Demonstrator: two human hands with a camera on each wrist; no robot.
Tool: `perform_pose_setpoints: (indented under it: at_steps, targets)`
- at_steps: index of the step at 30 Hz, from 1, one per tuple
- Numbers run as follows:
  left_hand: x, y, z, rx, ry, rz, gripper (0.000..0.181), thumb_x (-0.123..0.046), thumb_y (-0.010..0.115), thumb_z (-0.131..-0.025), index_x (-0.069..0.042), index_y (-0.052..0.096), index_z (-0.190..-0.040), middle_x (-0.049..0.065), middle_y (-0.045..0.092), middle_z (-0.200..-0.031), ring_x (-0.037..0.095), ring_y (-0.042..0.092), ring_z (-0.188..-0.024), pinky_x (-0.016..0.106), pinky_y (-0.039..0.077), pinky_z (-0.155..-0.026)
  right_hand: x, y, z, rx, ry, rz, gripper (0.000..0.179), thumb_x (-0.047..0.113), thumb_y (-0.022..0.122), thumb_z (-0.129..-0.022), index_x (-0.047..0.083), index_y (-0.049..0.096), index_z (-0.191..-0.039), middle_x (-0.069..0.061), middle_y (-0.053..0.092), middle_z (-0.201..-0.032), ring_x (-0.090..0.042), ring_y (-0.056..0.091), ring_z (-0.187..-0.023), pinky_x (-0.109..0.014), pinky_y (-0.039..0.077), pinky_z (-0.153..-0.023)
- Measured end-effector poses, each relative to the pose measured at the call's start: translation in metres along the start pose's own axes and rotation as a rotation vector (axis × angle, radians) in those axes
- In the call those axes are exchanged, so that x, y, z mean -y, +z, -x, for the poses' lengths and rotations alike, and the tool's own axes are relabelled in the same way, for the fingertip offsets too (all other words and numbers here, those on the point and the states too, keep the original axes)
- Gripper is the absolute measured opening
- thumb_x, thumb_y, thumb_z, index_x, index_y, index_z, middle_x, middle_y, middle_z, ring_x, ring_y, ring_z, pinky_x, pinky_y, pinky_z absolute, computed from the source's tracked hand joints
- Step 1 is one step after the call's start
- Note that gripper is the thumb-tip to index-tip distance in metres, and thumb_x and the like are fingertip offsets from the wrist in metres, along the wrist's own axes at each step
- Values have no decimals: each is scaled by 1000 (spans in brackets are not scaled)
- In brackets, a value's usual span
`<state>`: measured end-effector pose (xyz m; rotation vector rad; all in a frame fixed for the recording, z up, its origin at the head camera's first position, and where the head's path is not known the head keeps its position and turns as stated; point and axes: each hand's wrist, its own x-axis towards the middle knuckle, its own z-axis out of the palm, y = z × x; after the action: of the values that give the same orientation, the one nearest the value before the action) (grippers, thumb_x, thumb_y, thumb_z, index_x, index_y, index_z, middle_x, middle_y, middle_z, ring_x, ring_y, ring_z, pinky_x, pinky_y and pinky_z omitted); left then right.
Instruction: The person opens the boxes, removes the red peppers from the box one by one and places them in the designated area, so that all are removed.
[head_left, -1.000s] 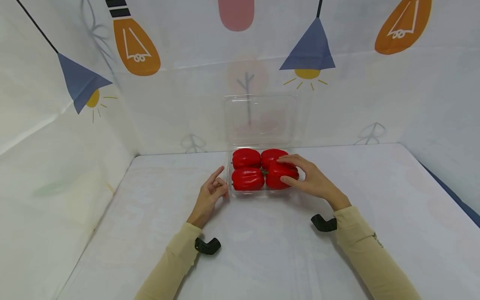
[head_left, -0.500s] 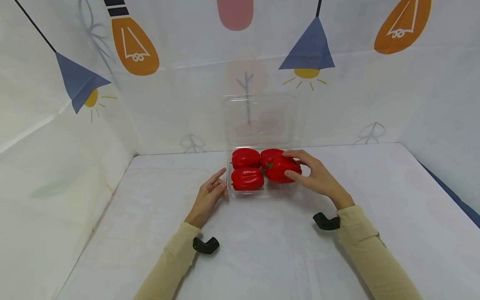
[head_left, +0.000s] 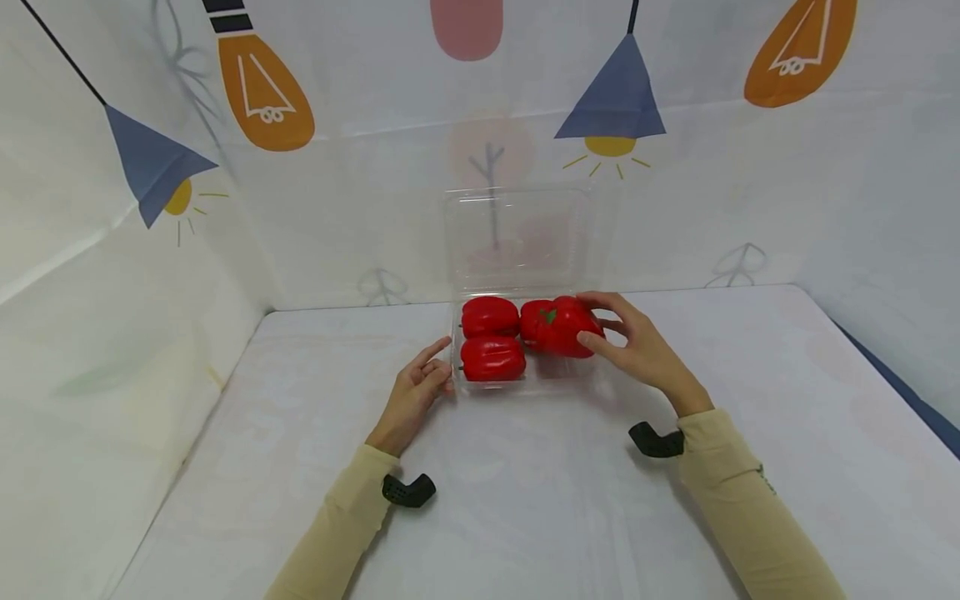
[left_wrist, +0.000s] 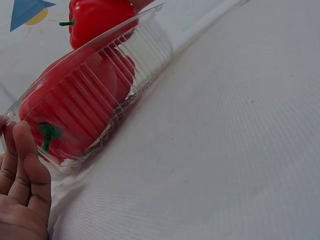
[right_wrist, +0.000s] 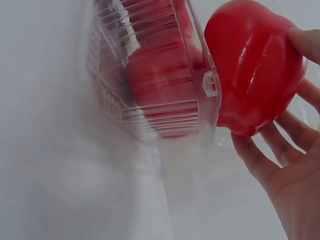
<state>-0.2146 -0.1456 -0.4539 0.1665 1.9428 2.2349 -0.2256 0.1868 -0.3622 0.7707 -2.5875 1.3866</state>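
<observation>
My right hand (head_left: 647, 354) grips a red bell pepper (head_left: 567, 327) with thumb and fingers spread round it. It is raised at the right rim of a clear plastic clamshell container (head_left: 551, 368); in the head view it overlaps the back right pepper (head_left: 530, 320). Two more peppers lie on the left side of the container, one at the back (head_left: 490, 317) and one in front (head_left: 492, 358). My left hand (head_left: 408, 400) is at the container's left wall, index finger extended; the left wrist view has its fingertips (left_wrist: 22, 134) right at the rim corner.
The hinged lid (head_left: 517, 237) stands upright behind the container, near the printed backdrop (head_left: 360, 192). Black wrist-worn devices (head_left: 408, 491) stick out from both sleeves above the white table (head_left: 525, 500).
My right hand has lifted the front right pepper out of its spot and moved it back and slightly right. The left hand has stayed at the container's edge.
</observation>
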Motion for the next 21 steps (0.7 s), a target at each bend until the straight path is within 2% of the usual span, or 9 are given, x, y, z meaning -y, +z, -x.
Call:
perform_pose_setpoints:
  at_steps: [4, 11, 15, 17, 19, 21]
  targets:
    - [0, -1, -1, 1, -6, 29, 47, -15, 58, -94, -20, 44, -138, 3, 57, -89, 8, 57, -77, 18, 49, -74, 2, -2, 0, -18, 9, 0, 56, 7, 65, -87, 5, 40, -137, -11, 46, -138, -24, 44, -126, -47, 46, -96]
    - [2, -2, -2, 39, 30, 97, 53, -13, 60, -93, -10, 39, -141, 0, 59, -87, 7, 60, -76, 20, 52, -76, 0, -5, 1, -54, 3, -21, 56, 6, 64, -88, 4, 40, -138, -10, 45, -138, -22, 43, -124, -49, 46, -96]
    - [2, -3, -2, 41, 27, 86, 51, -15, 59, -93, -11, 40, -140, 1, 59, -87, 8, 61, -76, 20, 52, -76, -1, -7, 1, -65, 7, -28, 55, 6, 63, -89, 4, 39, -139, -9, 46, -138, -20, 43, -123, -48, 46, -95]
    - [2, -3, -2, 42, 25, 79, 50, -15, 59, -94, -11, 41, -140, 0, 59, -86, 8, 61, -75, 21, 52, -76, -2, -7, 1, -67, 14, -37, 55, 7, 62, -89, 5, 39, -139, -8, 46, -137, -18, 44, -123, -46, 47, -95]
    - [2, -3, -2, 43, 23, 79, 49, -14, 58, -94, -11, 41, -140, -1, 59, -86, 8, 62, -75, 21, 53, -76, -4, -8, 1, -70, 19, -38, 54, 7, 62, -89, 5, 39, -138, -8, 46, -137, -14, 44, -122, -39, 49, -95]
    - [2, -3, -2, 52, 23, 94, 49, -13, 57, -94, -9, 39, -140, -2, 59, -85, 8, 62, -76, 22, 53, -77, -13, -7, 0, -74, 21, -47, 54, 6, 61, -90, 7, 39, -139, -8, 45, -138, -14, 43, -122, -37, 49, -95]
